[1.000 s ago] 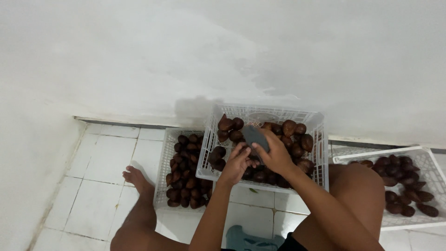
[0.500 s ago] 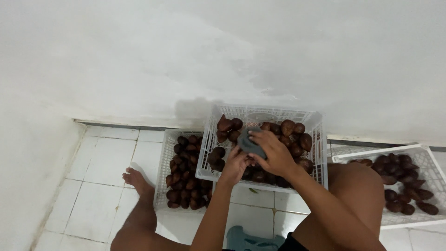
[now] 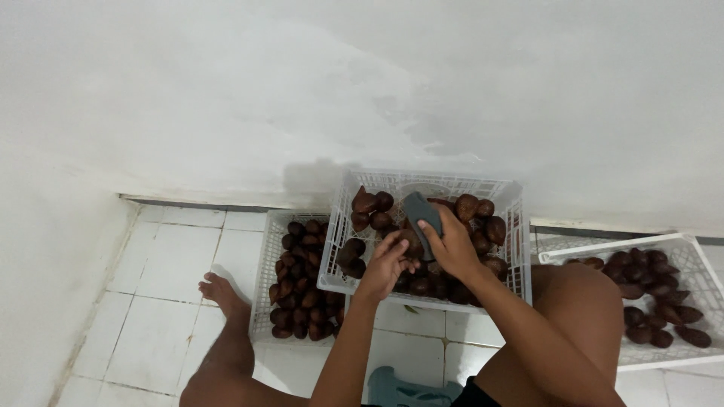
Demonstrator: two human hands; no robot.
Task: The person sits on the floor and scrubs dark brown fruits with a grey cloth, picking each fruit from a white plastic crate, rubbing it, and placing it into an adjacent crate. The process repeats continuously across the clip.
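Fingers [image 3: 452, 226] of the right hand [image 3: 452, 245] were wrapped around a dark grey brush [image 3: 421, 212]; a brown fruit [image 3: 409, 245] was gripped by the left hand [image 3: 386, 264]. Both were held over the middle white crate [image 3: 426, 183] of brown fruit. Two more crates [image 3: 265, 290] [image 3: 697, 260] were set on the tiled floor [image 3: 162, 264] at either side.

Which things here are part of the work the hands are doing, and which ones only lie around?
In use:
- left hand on a brown fruit
- right hand holding a dark grey tool
- middle white crate

Lying about:
- left crate of fruit
- right crate of fruit
- blue-grey object on the floor
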